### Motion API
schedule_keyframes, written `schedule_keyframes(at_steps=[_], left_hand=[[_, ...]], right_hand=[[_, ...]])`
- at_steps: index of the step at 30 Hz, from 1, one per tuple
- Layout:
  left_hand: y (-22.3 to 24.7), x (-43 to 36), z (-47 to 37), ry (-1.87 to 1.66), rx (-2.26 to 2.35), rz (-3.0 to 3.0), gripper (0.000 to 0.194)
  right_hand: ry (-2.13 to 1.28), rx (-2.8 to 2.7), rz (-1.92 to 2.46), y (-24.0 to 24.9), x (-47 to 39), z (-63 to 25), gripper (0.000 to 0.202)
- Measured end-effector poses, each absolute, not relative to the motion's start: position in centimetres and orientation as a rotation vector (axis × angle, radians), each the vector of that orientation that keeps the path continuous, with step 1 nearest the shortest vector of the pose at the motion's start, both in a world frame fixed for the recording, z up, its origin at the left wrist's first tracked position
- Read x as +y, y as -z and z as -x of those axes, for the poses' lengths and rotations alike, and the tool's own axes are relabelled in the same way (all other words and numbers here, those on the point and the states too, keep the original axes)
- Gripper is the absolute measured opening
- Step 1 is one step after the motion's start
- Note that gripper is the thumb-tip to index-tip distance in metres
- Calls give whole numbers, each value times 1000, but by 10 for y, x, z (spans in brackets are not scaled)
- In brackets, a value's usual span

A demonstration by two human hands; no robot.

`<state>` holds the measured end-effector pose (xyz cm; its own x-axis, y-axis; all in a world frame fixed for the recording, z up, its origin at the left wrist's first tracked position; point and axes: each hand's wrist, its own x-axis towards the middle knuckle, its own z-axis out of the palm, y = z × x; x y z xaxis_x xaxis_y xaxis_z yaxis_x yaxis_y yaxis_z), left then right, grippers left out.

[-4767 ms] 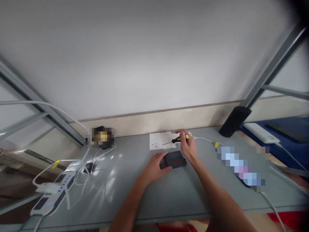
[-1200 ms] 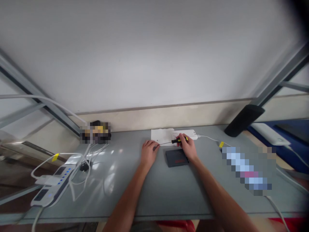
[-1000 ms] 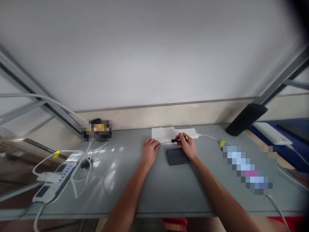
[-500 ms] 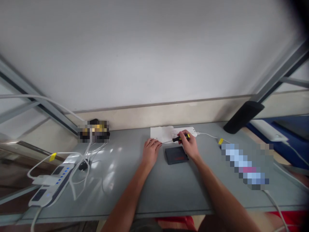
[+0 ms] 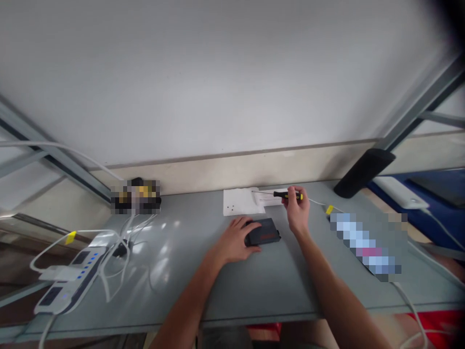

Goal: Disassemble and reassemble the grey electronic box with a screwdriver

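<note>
My left hand [image 5: 238, 240] is closed around the left end of a dark, flat rectangular case [image 5: 267, 232], which lies on the grey table. Faint red lettering shows on its top. In my right hand [image 5: 298, 213] is a black-and-yellow screwdriver [image 5: 285, 195], held level above the table with its thin shaft pointing left. Behind the case lies a sheet of white paper [image 5: 240, 196] with several tiny dark pieces on it, perhaps screws. A white strip [image 5: 272, 198] beside the paper is partly hidden by the screwdriver and my right hand.
A white power strip [image 5: 69, 281] with tangled cables occupies the table's left side. At the back left is a blurred-out black-and-yellow object [image 5: 136, 196]. A black cylinder [image 5: 363, 173] leans at the back right, behind a blurred-out device [image 5: 363, 247]. The wall borders the table's rear edge.
My left hand has moved from the screwdriver's tip at the paper onto the dark case. My right hand has lifted the screwdriver and shifted right. Several tiny pieces now show on the paper.
</note>
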<state>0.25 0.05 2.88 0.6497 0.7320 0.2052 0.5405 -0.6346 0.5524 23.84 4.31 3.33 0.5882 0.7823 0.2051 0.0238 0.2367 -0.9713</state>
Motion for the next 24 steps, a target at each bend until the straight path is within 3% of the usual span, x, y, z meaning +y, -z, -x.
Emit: schedule_keyframes(at_steps=[11,24], left_hand=[[-28,12,-1,-859,1092,-2233,31],[-24,11,-2,-990,1084,-1890,40]], right_hand=[[-372,-723,1207,-56,34,-244,52],[-53,-923,1260,-67,21,-239,41]])
